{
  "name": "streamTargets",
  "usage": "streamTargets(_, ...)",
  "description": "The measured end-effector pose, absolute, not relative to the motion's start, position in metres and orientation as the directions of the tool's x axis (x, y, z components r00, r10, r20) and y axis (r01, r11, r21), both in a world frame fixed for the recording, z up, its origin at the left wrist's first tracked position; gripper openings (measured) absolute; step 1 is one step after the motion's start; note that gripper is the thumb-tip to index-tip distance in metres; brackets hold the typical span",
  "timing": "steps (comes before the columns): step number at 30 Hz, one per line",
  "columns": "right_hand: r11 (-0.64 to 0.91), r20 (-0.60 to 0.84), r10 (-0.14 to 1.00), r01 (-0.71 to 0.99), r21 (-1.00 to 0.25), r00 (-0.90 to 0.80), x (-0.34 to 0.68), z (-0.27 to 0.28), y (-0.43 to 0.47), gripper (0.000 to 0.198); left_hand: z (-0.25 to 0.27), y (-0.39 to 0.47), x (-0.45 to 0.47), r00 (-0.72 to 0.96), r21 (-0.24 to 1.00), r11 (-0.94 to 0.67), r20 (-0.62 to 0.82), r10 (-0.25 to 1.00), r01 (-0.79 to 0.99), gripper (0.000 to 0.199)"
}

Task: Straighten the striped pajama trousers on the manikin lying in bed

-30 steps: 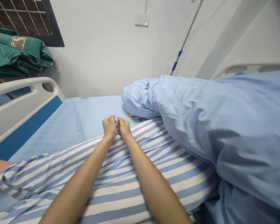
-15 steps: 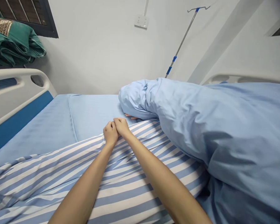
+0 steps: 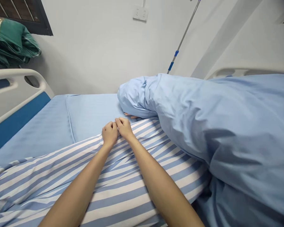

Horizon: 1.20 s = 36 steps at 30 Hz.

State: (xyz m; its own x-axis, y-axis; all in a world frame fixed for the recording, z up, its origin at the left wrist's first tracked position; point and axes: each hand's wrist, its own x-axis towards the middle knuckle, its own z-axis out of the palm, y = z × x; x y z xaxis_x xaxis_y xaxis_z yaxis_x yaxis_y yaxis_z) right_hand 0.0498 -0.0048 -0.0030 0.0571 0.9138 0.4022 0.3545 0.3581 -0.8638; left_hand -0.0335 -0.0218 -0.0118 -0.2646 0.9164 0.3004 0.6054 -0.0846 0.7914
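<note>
Blue-and-white striped clothing (image 3: 142,189) spreads across the bed in front of me, apparently worn by a person lying there. My left hand (image 3: 109,134) is closed in a fist at its far edge, gripping the fabric. Right beside it, my right hand (image 3: 124,127) is also closed on the same edge, the knuckles of both hands nearly touching. The cloth inside my fists is mostly hidden. Just beyond, another person's fingertips (image 3: 130,115) peek out from beneath a light blue quilt (image 3: 180,104), which lies bunched over the right side.
A light blue sheet (image 3: 92,110) covers the mattress behind the clothing. Bed end boards stand at left (image 3: 19,94) and right (image 3: 241,72). An IV pole (image 3: 186,31) rises by the wall, near a socket (image 3: 140,13). Folded green fabric (image 3: 14,41) sits at upper left.
The view has shifted slightly. My two fists have drawn a little apart, the left one moving left, both still at the edge of the striped clothing.
</note>
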Motion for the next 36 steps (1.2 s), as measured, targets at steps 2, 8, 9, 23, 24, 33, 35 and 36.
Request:
streamTargets(2,0.355,0.392,0.917,0.293,-0.888,0.076,0.051,-0.001,-0.004,0.037,-0.009,-0.022,-0.032,-0.254,0.797,-0.088,0.293,0.922,0.598,0.032)
streamTargets(8,0.260,0.243,0.959,-0.120,-0.958,0.145,0.056,0.000,0.006,0.033,0.024,-0.014,-0.013,-0.225,0.910,-0.215,0.307,0.925,0.355,0.030)
streamTargets(9,0.228,0.202,0.968,-0.181,-0.957,0.148,0.057,0.000,0.008,0.032,0.028,-0.013,-0.007,-0.236,0.932,-0.232,0.301,0.924,0.280,0.029)
streamTargets(23,0.325,0.325,0.907,0.047,-0.945,0.268,0.066,-0.002,0.008,0.031,-0.006,-0.019,0.011,-0.297,0.859,-0.214,0.379,0.877,0.465,0.034)
streamTargets(24,0.326,0.328,0.909,0.053,-0.944,0.259,0.066,-0.003,0.008,0.031,-0.005,-0.018,0.010,-0.294,0.855,-0.205,0.374,0.880,0.476,0.033)
streamTargets(33,0.235,0.296,0.952,0.417,-0.878,0.085,0.092,0.030,0.015,0.029,-0.003,-0.019,0.011,-0.282,0.832,-0.115,0.310,0.908,0.543,0.032)
streamTargets(35,0.271,0.332,0.939,0.398,-0.877,0.093,0.098,0.031,0.013,0.029,-0.004,-0.020,0.012,-0.283,0.832,-0.115,0.310,0.908,0.543,0.033)
streamTargets(36,0.290,0.355,0.929,0.395,-0.872,0.102,0.100,0.027,0.011,0.030,-0.004,-0.020,0.012,-0.282,0.830,-0.116,0.312,0.907,0.545,0.033)
